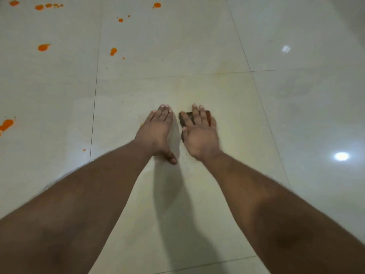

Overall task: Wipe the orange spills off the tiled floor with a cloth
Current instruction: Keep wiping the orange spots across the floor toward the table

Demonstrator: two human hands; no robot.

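Here, both bare forearms stretched forward over glossy pale tiled floor point(177, 36), hands side by side near frame centre. Left hand point(155, 133) flat on the tile, fingers straight and together, thumb tucked back toward the wrist — holding nothing. Right hand point(199, 133) pressed palm-down on a small dark cloth point(182, 118), fingers straight and slightly spread; grip not clamped, just flat pressure. Cloth mostly hidden under the palm, dark edges showing at the fingertips and beside the thumb, lying on the same tile as the left hand, just apart from it. Orange spills point(43, 47) scattered well away on the tiles to the upper left: blobs along the top edge, a pair near the grout line at mid-left, one larger smear at the far left edge, a tiny dot lower down. Faint yellowish haze and small specks on the tile around the hands. Two bright light reflections point(341, 156) on the floor at right. Arm shadow falling between the forearms.
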